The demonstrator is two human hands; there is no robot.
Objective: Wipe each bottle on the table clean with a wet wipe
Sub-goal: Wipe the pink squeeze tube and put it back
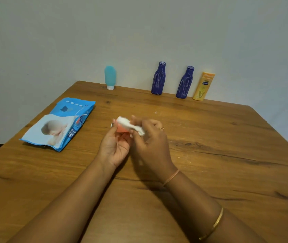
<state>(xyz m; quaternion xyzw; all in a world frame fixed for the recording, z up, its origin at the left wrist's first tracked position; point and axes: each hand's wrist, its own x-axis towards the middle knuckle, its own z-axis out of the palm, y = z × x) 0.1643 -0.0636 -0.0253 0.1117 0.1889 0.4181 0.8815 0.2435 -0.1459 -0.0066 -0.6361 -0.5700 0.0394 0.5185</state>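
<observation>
My left hand (114, 148) grips a small orange-pink bottle (121, 129) above the middle of the table, mostly hidden by fingers and wipe. My right hand (151, 142) pinches a white wet wipe (131, 126) and presses it against that bottle. Along the wall edge stand a teal tube bottle (110, 77) on its white cap, two dark blue bottles (158, 78) (185, 83) and a yellow lotion bottle (203, 86).
A blue wet-wipe pack (60, 123) lies flat at the left of the wooden table (227, 137). A pale wall rises right behind the bottles. The table's left and right edges slant away.
</observation>
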